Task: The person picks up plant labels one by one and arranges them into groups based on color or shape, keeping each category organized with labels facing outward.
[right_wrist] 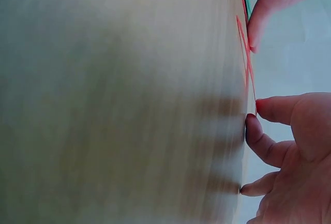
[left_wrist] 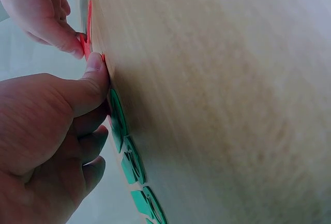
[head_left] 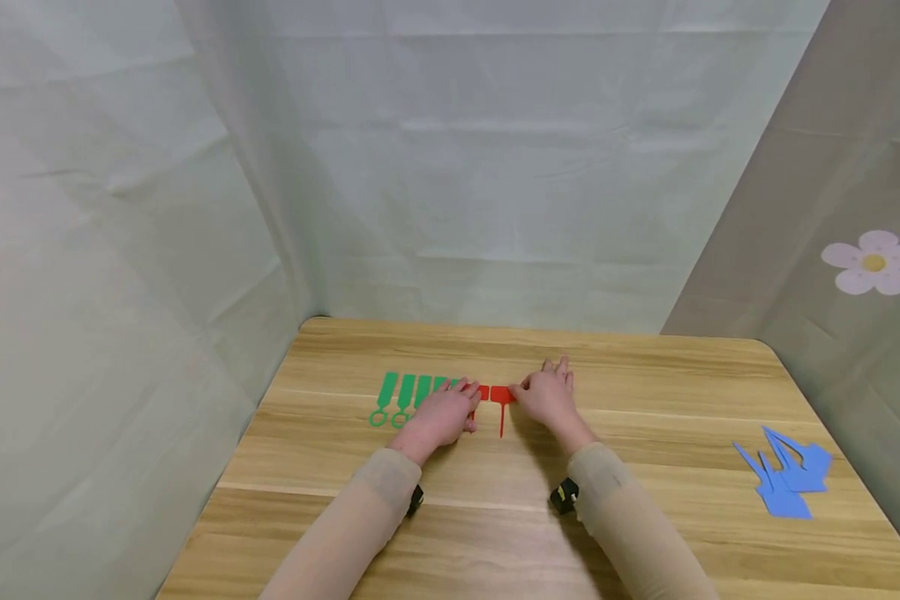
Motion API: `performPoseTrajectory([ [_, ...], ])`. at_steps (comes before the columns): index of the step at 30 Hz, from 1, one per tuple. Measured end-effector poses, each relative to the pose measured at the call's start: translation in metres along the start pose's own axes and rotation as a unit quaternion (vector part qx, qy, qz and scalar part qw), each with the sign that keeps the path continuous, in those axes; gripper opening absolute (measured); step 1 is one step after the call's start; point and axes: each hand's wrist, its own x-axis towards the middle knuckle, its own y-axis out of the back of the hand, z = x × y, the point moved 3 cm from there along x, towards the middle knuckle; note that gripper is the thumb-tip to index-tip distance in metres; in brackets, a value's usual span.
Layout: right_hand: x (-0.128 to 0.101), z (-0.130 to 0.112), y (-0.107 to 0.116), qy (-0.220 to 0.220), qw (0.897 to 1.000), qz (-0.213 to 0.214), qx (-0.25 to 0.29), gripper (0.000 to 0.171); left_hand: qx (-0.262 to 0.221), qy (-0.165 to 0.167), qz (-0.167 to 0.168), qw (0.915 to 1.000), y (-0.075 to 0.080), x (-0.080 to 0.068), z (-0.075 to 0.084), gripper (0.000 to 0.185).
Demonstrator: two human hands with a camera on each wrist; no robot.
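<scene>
red t-tag (head_left: 500, 395) | looks light, bendy: take its head edge | right grip (head_left: 549, 397) pinching there; left grip (head_left: 444, 413) touches neighbouring tag (head_left: 484, 392), pinch unclear

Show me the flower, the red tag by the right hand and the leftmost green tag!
Flower (head_left: 873, 263): head view, yellow centre.
Red tag (head_left: 500, 395): head view, wide end.
Leftmost green tag (head_left: 387, 390): head view, flat strip.

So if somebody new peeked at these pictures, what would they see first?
Probably the bright red T-shaped tags near the middle of the table, with the left hand and right hand right at them. Next might come the green ring-ended tags lined up to their left, and the blue pronged tags far over on the right. The pale pink flower on the curtain at the right edge stands out too.
</scene>
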Motion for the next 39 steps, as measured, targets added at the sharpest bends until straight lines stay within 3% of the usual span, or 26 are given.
performPoseTrajectory([
  [39,-0.0037,-0.0063,-0.0009,0.000,1.000,0.005,-0.008,0.034,-0.001,-0.004,-0.004,1.0000,0.0025,-0.0044,-0.0025,0.062],
])
